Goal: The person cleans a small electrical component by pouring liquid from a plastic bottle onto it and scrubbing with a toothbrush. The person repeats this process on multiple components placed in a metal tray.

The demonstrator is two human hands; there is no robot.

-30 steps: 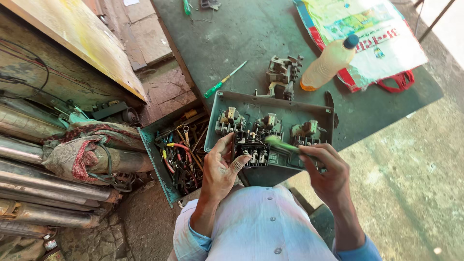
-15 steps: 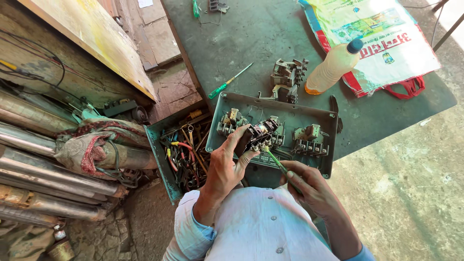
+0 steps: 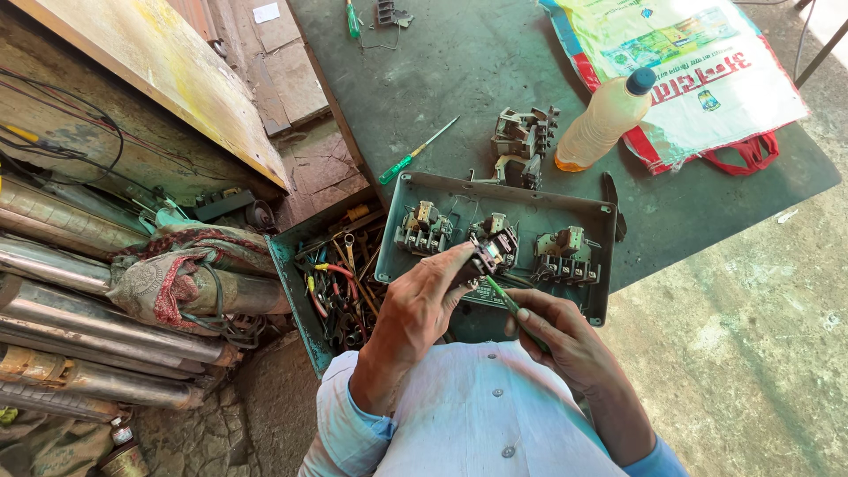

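A grey-green metal switch box [image 3: 597, 265] lies open at the near edge of the green table, with three black contactor parts inside. My left hand [image 3: 420, 309] grips the middle contactor [image 3: 495, 246] and tilts it up out of the box. My right hand [image 3: 556, 331] holds a green-handled screwdriver [image 3: 505, 299] whose tip points at the underside of that contactor. The left contactor [image 3: 422, 228] and right contactor [image 3: 565, 254] sit untouched in the box.
A second green screwdriver [image 3: 415, 155] and loose contactor parts [image 3: 523, 146] lie behind the box. A bottle of yellow liquid [image 3: 605, 122] rests on a printed sack [image 3: 698, 71]. A toolbox of wrenches and pliers [image 3: 340, 278] stands left, beside metal pipes [image 3: 97, 291].
My left hand has lifted the middle contactor up from the box floor. My right hand has drawn back toward me and now aims the screwdriver at the raised part.
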